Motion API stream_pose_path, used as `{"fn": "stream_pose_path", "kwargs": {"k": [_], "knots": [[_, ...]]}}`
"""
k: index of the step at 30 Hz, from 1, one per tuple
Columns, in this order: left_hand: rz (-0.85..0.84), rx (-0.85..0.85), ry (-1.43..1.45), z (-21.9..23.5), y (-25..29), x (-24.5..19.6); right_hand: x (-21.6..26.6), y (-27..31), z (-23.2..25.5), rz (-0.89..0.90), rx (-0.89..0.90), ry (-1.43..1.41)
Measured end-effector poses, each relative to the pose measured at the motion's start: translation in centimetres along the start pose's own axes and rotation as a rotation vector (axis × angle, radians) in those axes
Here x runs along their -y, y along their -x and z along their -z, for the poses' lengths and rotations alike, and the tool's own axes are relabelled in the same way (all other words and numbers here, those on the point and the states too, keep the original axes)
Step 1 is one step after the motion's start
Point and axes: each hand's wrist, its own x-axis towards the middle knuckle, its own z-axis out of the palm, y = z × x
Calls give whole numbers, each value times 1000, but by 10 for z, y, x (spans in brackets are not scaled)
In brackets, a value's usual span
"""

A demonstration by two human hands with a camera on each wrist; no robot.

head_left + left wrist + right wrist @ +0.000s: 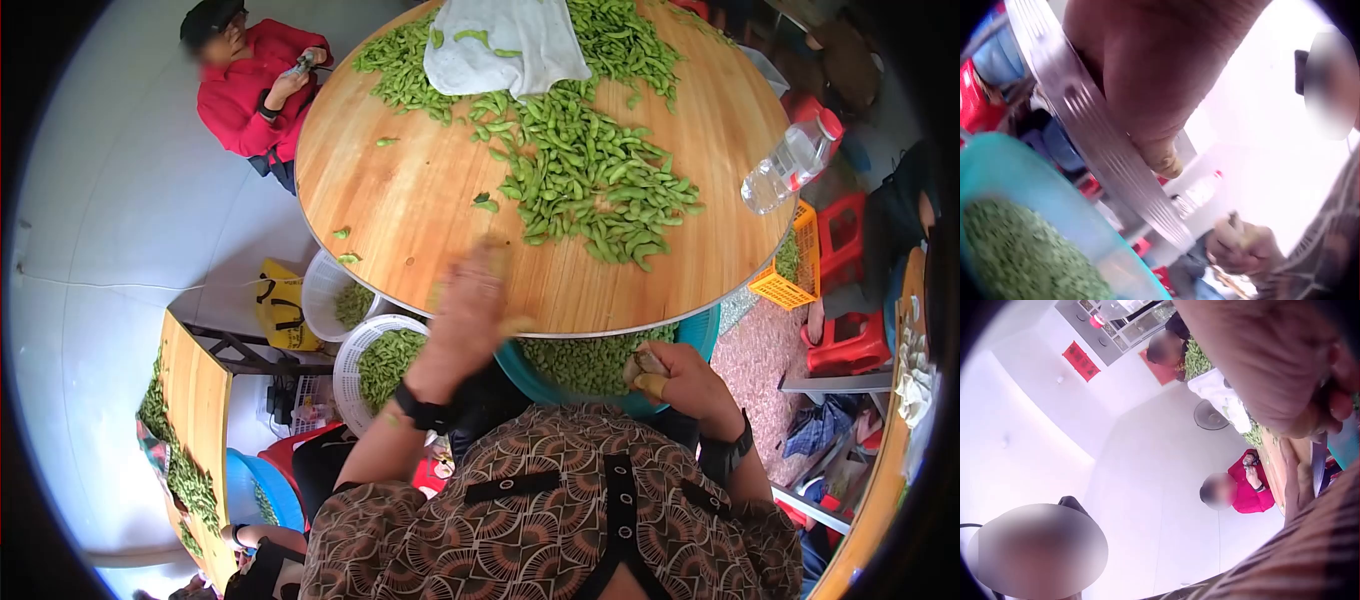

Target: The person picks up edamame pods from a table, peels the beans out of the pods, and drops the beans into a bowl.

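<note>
Green pods (590, 170) lie in a heap on the round wooden table (400, 215). The left hand (468, 315), blurred, is over the near table edge with its fingers stretched out; one covered fingertip shows in the left wrist view. Below the edge, the right hand (690, 382) has curled fingers with pale coverings on the tips, beside a teal tub (708, 335) of pods; no held thing can be made out. That hand also shows in the left wrist view (1241, 250) and large in the right wrist view (1266, 369).
A white cloth (500, 45) lies over pods at the far side. A water bottle (790, 165) stands at the right edge. White baskets (345, 375) are left of the tub, and an orange crate (785, 288) is at the right. A person in red (250, 100) is beyond the table's left side.
</note>
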Motion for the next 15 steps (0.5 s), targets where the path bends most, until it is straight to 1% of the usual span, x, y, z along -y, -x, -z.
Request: {"fn": "stream_pose_path", "kwargs": {"k": [1,2,3,5,6,7,9,10,11,13,14,15], "knots": [[107,9,-66,5,3,23,-3,-1,1,4,17,0],[252,19,-133,10,3,38,-6,-3,0,8,34,-2],[252,17,-137,14,-4,42,-8,-6,-2,13,35,-3],[204,9,-148,25,-21,50,-8,-14,-6,56,97,0],[73,-69,-88,33,-36,42,-7,-17,-8,61,96,2],[73,-75,-88,29,-51,41,-6,-20,-10,53,113,-11],[2,-42,192,15,-80,46,-1,-23,-11,49,125,-19],[-3,-119,176,5,-95,51,1,-23,-13,48,121,-45],[-7,-123,178,-4,-101,54,2,-23,-12,46,117,-71],[45,-105,216,-2,-113,48,3,-24,-11,57,108,-68],[46,-102,219,-3,-114,49,3,-24,-11,64,108,-70],[97,-41,320,-5,-113,51,2,-23,-12,58,112,-73]]}}
